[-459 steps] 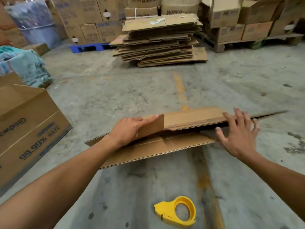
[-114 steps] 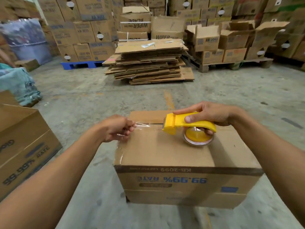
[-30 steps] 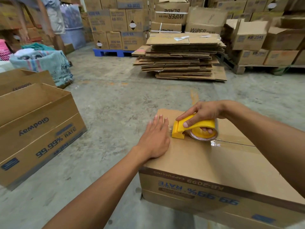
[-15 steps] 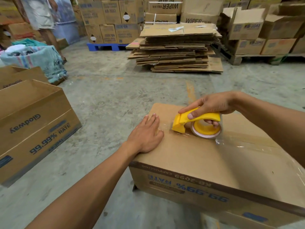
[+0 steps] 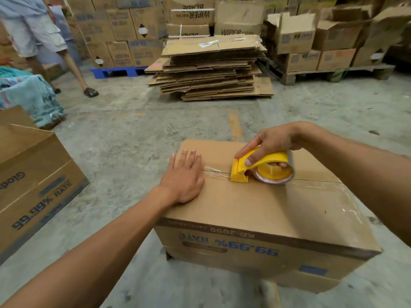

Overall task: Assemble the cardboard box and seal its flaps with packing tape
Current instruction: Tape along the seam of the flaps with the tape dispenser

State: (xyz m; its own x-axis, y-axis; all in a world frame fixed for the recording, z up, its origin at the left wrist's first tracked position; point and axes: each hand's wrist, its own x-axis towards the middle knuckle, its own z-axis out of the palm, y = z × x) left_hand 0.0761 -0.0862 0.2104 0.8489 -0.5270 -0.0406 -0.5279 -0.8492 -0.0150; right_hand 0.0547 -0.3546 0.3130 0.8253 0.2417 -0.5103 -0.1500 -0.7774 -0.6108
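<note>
The assembled cardboard box (image 5: 255, 210) stands on the concrete floor with its flaps closed on top. Clear packing tape (image 5: 320, 185) runs along the centre seam on the right part of the top. My right hand (image 5: 272, 142) grips the yellow tape dispenser (image 5: 260, 166), which sits on the seam near the middle. A short stretch of tape (image 5: 214, 171) spans from the dispenser's nose to my left hand (image 5: 183, 176). That hand lies flat with straight fingers on the box's left end, pressing the tape down.
An open box (image 5: 33, 181) stands at the left. A stack of flattened cartons (image 5: 211, 67) lies ahead on the floor. Pallets of boxes (image 5: 311, 41) line the back. A person's legs (image 5: 55, 52) are at the far left, beside a covered bundle (image 5: 29, 96).
The view has shifted a little. My left hand has slid slightly toward the box's left edge along the seam. The dispenser stays on the seam in my right hand.
</note>
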